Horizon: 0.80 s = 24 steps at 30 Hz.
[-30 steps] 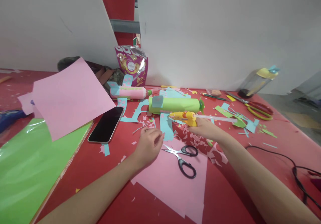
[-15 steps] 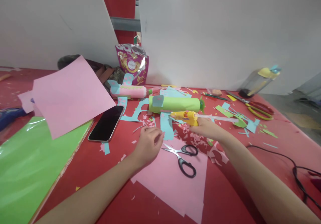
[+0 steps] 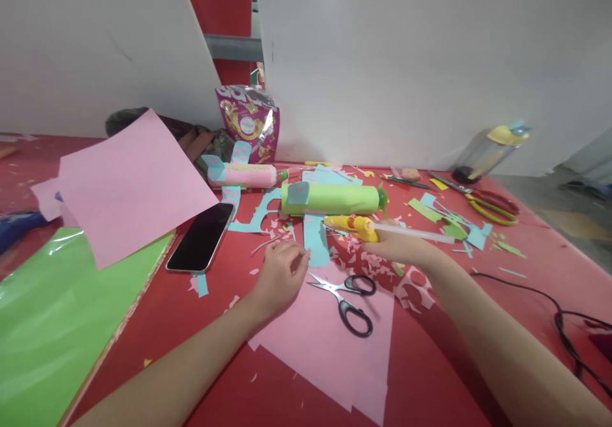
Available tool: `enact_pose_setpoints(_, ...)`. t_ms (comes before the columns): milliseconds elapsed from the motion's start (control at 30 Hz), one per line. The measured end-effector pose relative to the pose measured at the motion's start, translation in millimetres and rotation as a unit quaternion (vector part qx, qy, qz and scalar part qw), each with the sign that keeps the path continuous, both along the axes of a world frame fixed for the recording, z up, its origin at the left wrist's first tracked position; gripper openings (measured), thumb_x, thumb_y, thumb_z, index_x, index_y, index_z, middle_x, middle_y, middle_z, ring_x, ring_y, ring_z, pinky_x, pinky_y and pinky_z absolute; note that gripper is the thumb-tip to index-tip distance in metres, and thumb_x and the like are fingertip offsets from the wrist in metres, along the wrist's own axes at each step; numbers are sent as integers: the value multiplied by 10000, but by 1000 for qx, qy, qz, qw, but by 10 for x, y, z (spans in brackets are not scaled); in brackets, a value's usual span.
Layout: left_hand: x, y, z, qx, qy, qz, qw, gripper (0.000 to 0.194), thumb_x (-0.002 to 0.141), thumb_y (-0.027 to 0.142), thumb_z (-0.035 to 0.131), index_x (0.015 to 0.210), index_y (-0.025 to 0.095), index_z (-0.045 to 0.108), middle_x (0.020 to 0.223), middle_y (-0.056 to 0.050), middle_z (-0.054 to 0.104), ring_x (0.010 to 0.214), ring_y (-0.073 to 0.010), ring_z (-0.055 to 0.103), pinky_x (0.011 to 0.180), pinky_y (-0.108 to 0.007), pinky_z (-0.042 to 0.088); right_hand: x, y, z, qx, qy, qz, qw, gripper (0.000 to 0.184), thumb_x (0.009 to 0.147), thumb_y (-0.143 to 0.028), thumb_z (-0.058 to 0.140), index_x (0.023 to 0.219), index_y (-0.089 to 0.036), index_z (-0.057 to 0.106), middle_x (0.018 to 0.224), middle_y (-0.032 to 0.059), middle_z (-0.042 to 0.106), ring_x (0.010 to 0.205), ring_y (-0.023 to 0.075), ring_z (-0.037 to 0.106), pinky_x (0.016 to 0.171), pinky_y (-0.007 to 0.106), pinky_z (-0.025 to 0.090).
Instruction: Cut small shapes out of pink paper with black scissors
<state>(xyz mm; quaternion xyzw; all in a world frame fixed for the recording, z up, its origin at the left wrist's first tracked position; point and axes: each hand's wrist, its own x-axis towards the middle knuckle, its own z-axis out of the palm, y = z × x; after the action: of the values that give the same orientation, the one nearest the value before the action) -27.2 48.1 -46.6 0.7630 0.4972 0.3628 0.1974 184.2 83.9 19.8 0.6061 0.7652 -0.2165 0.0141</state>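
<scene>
In my right hand (image 3: 382, 243) is a yellow glue gun (image 3: 351, 224), with a long clear glue stick (image 3: 415, 231) sticking out of its back. Its nozzle points left, over a light blue paper strip (image 3: 315, 242). That strip juts toward me from under a green paper-covered tube (image 3: 342, 199), which has a blue flap on top and lies on its side. My left hand (image 3: 283, 274) rests just left of the strip, its fingers curled together; whatever may be in them is too small to make out. Scissors with black handles (image 3: 356, 322) lie partly open between my forearms, on pink paper (image 3: 329, 350).
Behind lies a pink paper-covered bottle (image 3: 248, 176) with blue fins, near a snack bag (image 3: 251, 124). A phone (image 3: 203, 239), pink sheets (image 3: 134, 185) and a green pack (image 3: 71, 325) are left. Paper scraps, red-and-yellow scissors (image 3: 492, 204), a clear bottle (image 3: 488, 156) and a cable (image 3: 526, 292) are right.
The view has shifted very slightly. My hands, the glue gun and the green tube keep nearly the same places.
</scene>
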Motion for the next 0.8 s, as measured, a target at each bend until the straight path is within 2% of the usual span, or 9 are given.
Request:
enact_pose_setpoints(200,-19,27,64,-19,-57,20,998,253,819,218,394,607,168,523,625,-15,581,615,-136,540,599,-265,432,53,-91,110,20,4,97,995,231,691,-196,470,910,-193,544,817,54,587,733,198,529,596,271,369)
enact_pose_setpoints(333,-35,35,35,-20,-92,45,995,244,823,224,387,644,163,542,676,-24,594,637,-133,554,590,-253,450,6,-162,62,31,15,140,990,269,641,-157,532,908,-186,525,902,69,581,800,212,528,655,289,386)
enact_pose_setpoints(433,-39,26,22,-14,-109,55,992,235,823,229,383,671,162,549,710,-32,602,642,-136,560,602,-266,462,-70,-193,23,-3,24,162,987,286,614,-87,499,879,-195,508,871,46,574,754,189,525,594,257,380)
enact_pose_setpoints(600,-27,-11,48,40,-93,26,995,206,805,193,409,662,170,556,748,-45,620,747,-161,569,700,-306,452,-120,-212,59,-28,34,206,978,260,602,-104,531,851,-178,512,835,47,550,698,175,513,559,245,382)
enact_pose_setpoints(700,-13,-39,38,90,-68,5,994,172,793,167,433,680,171,563,753,-45,636,775,-169,575,758,-341,430,-96,-212,131,9,54,218,975,207,673,-135,513,874,-177,534,836,51,557,730,176,518,630,269,405)
enact_pose_setpoints(800,-1,-68,24,127,-50,-20,990,144,788,153,447,715,173,569,768,-46,646,793,-170,577,768,-348,418,-112,-190,170,112,99,198,969,134,769,-190,459,854,-167,560,830,59,556,780,178,519,704,300,408)
